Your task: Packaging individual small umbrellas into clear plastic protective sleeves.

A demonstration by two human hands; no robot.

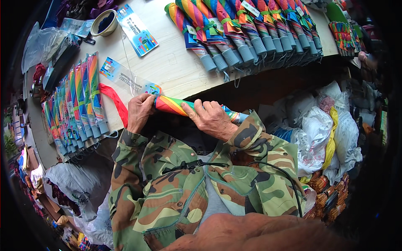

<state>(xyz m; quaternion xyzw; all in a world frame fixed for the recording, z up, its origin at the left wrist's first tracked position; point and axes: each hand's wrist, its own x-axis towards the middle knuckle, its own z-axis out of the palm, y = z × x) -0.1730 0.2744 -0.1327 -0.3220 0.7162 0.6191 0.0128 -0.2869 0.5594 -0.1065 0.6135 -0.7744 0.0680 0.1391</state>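
A folded rainbow umbrella lies level across my two hands at the table's front edge, its grey-blue handle end to the right. My right hand is closed around its middle, thumb on top. My left hand is closed at its left end; the fingertips hide exactly what they pinch. A red cloth strip runs from the table down behind my left wrist. Just beyond my left hand, a clear printed plastic sleeve lies flat on the table.
Folded umbrellas lie in a row at the back right, with another bundle at the left. A stack of printed sleeves and a round bowl sit on the table. White plastic bags are piled at the right.
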